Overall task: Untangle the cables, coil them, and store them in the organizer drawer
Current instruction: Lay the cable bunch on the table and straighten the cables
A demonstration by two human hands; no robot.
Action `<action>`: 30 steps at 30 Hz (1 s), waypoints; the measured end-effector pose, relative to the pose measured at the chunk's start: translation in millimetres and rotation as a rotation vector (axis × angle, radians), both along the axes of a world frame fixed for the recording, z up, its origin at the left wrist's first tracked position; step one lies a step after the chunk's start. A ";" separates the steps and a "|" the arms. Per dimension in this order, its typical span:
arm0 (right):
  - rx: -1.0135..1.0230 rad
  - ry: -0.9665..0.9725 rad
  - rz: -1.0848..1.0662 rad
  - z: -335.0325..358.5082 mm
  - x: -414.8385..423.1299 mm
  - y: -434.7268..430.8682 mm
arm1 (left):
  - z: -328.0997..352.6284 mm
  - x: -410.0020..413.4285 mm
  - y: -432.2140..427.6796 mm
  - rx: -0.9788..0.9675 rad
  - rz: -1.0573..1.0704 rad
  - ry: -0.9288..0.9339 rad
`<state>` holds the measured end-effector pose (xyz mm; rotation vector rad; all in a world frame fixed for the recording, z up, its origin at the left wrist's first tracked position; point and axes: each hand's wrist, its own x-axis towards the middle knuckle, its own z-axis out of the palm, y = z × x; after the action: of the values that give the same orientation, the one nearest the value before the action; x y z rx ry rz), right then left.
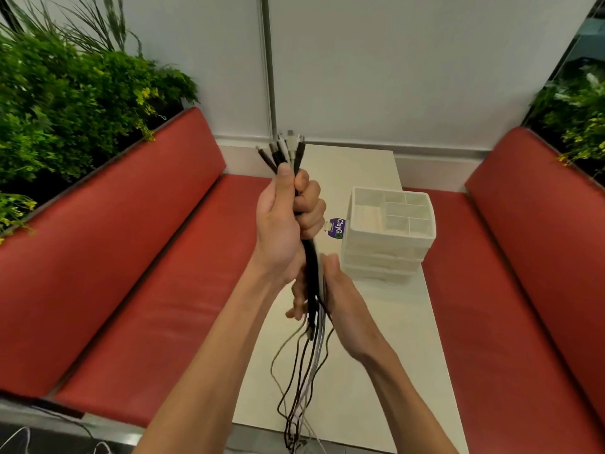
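Observation:
My left hand (pixel 284 221) is raised above the table and grips a bundle of black and white cables (pixel 311 273) just below their plug ends (pixel 283 149), which fan out above my fist. Lower down, my right hand (pixel 330 290) closes loosely around the same bundle, fingers curled behind it. Below that hand the loose cable tails (pixel 301 381) hang and spread down past the table's near edge. The white organizer (pixel 389 253) stands on the table to the right of my hands, its drawers shut and its open top tray divided into compartments.
The narrow white table (pixel 376 371) runs between two red padded benches (pixel 137 273) (pixel 523 257). A small blue "ClayGo" sign (pixel 337 228) sits beside the organizer. Green plants (pixel 65 103) rise behind both benches. White wall panels close the far end.

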<state>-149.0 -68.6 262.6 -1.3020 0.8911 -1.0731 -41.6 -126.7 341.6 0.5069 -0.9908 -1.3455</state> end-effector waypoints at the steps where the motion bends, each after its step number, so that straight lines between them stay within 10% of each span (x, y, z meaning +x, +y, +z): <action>1: -0.007 0.002 0.003 8.9 1.2 -4.2 | 3.7 -1.2 -0.4 -0.003 -0.014 -0.015; 5: -0.004 0.023 -0.053 20.3 8.5 -15.1 | 14.7 -1.2 -3.5 -0.047 -0.041 -0.129; 11: -0.303 0.547 -0.484 -5.1 33.4 -23.6 | 13.7 -12.5 -8.5 -0.173 0.149 -0.556; 17: 0.046 -0.084 -0.029 1.2 21.4 -21.1 | 6.0 -0.3 -17.7 0.033 0.025 -0.092; 25: -0.166 0.435 -0.248 -1.9 16.6 -21.3 | -1.0 -4.9 -25.6 0.035 -0.024 -0.276; 30: 0.221 -0.113 -0.013 3.7 7.5 -6.8 | -17.7 15.7 -39.9 0.127 -0.298 -0.252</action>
<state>-141.5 -75.4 266.3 -1.0442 0.9071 -1.0171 -26.0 -166.6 323.9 0.6557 -1.2281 -1.6463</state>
